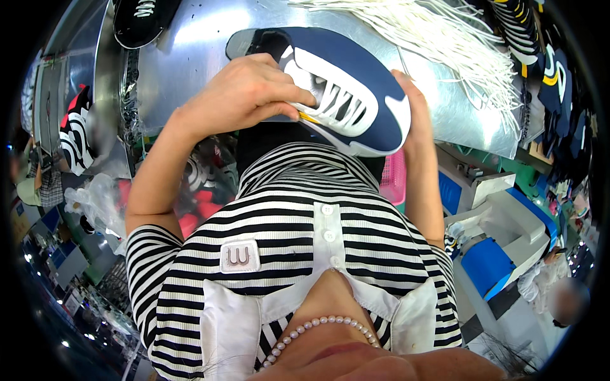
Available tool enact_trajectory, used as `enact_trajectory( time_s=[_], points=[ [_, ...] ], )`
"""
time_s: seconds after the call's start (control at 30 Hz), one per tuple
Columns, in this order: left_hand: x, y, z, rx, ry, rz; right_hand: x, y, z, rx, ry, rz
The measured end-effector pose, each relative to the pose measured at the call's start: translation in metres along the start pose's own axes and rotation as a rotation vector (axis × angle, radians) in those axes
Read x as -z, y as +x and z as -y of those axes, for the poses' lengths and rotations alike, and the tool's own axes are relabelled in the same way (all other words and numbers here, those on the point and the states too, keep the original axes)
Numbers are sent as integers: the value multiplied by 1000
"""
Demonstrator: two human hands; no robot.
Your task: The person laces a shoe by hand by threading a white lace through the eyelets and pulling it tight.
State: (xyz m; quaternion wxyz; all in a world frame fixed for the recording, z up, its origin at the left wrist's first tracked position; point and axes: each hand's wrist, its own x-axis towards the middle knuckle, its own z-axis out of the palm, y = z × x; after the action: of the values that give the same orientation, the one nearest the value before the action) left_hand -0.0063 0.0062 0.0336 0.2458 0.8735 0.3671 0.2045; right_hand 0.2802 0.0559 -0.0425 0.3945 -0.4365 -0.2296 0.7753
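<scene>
A navy and white sneaker point(356, 54) with white laces criss-crossed over its tongue is held tilted above the near edge of a metal table. Its toe points right and its dark heel lies to the left. My right hand point(417, 117) grips the toe end, its thumb on the edge and its other fingers mostly out of sight. At the shoe's collar, my left hand point(248, 92) is closed, thumb and fingers pinching the near side beside the laces. A bit of yellow trim shows just below those fingertips.
Loose white laces point(438, 47) lie in a heap on the metal table point(184, 73). At the far left is a black shoe point(143, 22). Shoe parts point(556, 82) are stacked at right, near a blue and white machine point(502, 228). Below the table is a pink basket point(394, 178).
</scene>
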Motion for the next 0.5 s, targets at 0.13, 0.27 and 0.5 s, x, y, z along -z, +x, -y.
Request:
enact_trajectory(
  time_s=[0.13, 0.27, 0.5],
  points=[
    [19, 7, -1, -71, 210, 36, -24, -21, -35, 37, -315, 259],
    [15, -11, -14, -18, 206, -110, -30, -23, -37, 67, -250, 278],
    [-68, -31, -26, 800, -932, -574, -13, -49, -23, 93, -179, 236]
  ],
)
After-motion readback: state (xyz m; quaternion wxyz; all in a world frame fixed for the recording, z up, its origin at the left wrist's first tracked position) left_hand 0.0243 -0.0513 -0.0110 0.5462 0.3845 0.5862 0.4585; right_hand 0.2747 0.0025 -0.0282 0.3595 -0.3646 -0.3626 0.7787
